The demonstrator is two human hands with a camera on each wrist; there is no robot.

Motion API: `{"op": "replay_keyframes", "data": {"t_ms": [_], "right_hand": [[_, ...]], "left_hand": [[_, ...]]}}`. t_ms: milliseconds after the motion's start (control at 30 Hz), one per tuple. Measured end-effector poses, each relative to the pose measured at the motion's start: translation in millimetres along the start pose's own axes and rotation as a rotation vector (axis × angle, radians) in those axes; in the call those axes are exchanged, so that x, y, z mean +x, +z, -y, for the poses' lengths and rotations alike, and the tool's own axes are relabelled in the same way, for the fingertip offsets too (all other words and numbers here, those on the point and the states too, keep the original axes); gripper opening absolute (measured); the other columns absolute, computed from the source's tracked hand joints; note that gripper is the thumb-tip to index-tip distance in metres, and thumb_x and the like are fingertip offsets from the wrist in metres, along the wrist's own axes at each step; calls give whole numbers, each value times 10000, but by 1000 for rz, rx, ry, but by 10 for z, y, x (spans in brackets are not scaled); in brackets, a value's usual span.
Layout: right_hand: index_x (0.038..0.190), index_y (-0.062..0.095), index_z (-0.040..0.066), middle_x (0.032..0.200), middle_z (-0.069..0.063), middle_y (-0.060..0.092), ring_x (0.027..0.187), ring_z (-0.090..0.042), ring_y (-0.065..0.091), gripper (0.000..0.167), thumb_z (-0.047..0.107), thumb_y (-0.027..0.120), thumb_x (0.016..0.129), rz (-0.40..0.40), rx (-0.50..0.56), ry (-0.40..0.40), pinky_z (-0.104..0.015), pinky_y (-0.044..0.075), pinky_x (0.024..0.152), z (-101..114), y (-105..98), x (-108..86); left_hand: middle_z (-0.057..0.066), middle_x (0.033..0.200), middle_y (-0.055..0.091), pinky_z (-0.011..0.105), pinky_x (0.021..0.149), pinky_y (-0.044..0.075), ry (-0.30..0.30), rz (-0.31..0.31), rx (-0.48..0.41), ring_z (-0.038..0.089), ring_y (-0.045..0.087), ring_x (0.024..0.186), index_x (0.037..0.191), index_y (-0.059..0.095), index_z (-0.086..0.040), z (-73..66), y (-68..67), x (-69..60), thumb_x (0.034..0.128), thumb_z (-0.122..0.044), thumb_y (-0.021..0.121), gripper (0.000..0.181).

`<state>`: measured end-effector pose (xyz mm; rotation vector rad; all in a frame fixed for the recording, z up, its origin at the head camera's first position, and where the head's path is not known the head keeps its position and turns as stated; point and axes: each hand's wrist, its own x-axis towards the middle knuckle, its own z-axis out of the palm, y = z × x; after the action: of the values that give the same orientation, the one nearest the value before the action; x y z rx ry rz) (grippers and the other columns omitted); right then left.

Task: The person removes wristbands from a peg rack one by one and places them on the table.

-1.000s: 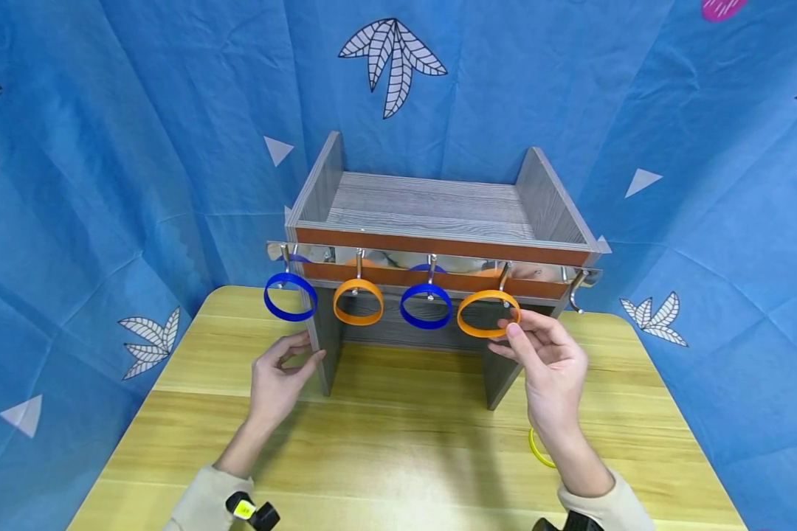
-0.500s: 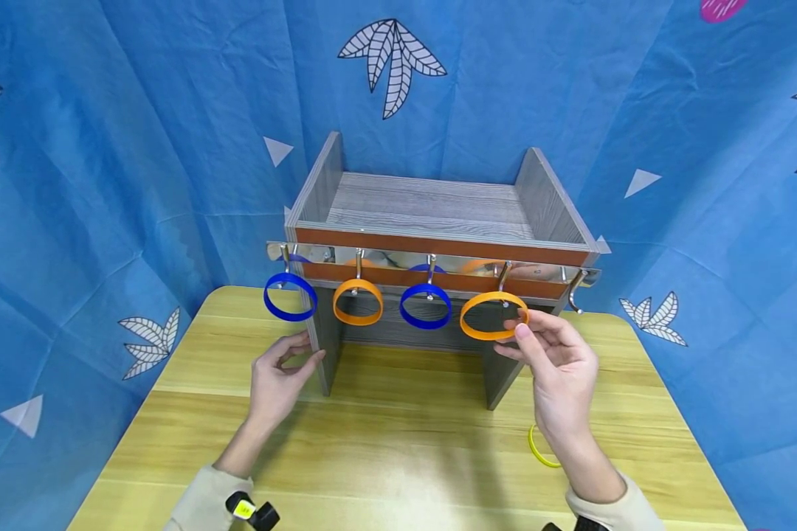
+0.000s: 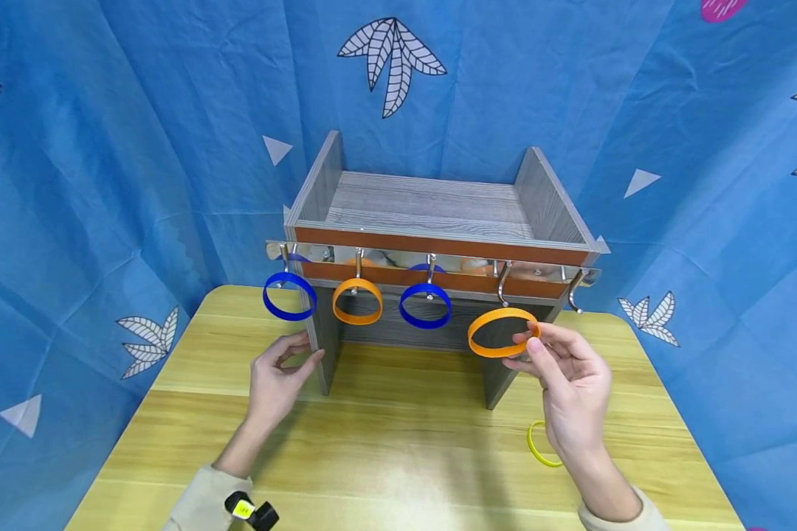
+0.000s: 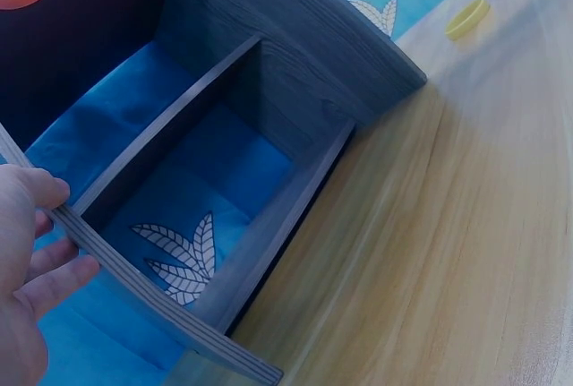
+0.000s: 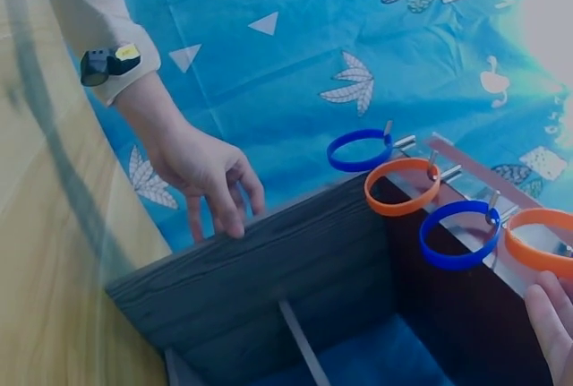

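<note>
In the head view my right hand [image 3: 576, 391] pinches an orange wristband [image 3: 488, 351] between thumb and fingers. The band hangs just below the tip of a metal hook [image 3: 502, 284], apart from it. At the other end, my left hand [image 3: 279, 376] grips the front edge of the grey shelf's left side panel [image 3: 319, 361], with thumb and fingers on either side in the left wrist view. A blue wristband [image 3: 290, 317], another orange wristband [image 3: 357, 321] and a second blue wristband [image 3: 425, 325] hang on the hooks to the left.
The hook rail [image 3: 392, 258] runs along the shelf's brown front strip. Its rightmost hook [image 3: 574, 293] bears no band. A yellow wristband [image 3: 532, 447] lies on the wooden table [image 3: 398, 457] beside my right forearm. Blue patterned cloth [image 3: 199, 110] surrounds the table behind and at the sides.
The orange wristband has come off its hook, moving right and down in my right hand. My left hand has stayed on the side panel.
</note>
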<state>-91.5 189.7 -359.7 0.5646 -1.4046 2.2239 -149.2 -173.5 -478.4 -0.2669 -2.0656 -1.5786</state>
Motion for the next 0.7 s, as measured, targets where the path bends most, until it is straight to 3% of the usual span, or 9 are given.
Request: {"op": "replay_keyframes", "data": {"t_ms": [167,400,600,700], "right_hand": [[1149,688,-131,995,-132,812,881,-192,798,288,-245,498,965,22,-44,9,-338,705,722,2,-90,-35],[1143,676,-140,950,11,819,860,-124,790,197,-171,560,987,-18,-272,152,-326,704,724,45,-213,-114],[1138,729,-23,972,2,826,840,-127,796,272,-173,556,991,28,-253,208,-338,706,736,31,-352,-189],[1135,716,-73,974,-52,829,819,-160,801,255,-193,550,983,46,-218,205,-342,703,717,-11,-422,-241]], "left_hand": [[251,1061,776,156,675,654,-1,-1,-3,-88,695,916,1115,757,20,-7,0,-1,830,113,812,305],[249,1068,776,147,676,650,-2,0,1,-111,680,917,1122,755,18,-23,1,-1,838,100,813,301],[254,1070,775,149,675,650,-5,-3,3,-108,683,920,1117,753,26,-7,0,2,832,115,807,303],[260,1072,772,152,679,652,-12,0,-4,-107,684,917,1114,753,30,-14,1,1,833,113,809,299]]}}
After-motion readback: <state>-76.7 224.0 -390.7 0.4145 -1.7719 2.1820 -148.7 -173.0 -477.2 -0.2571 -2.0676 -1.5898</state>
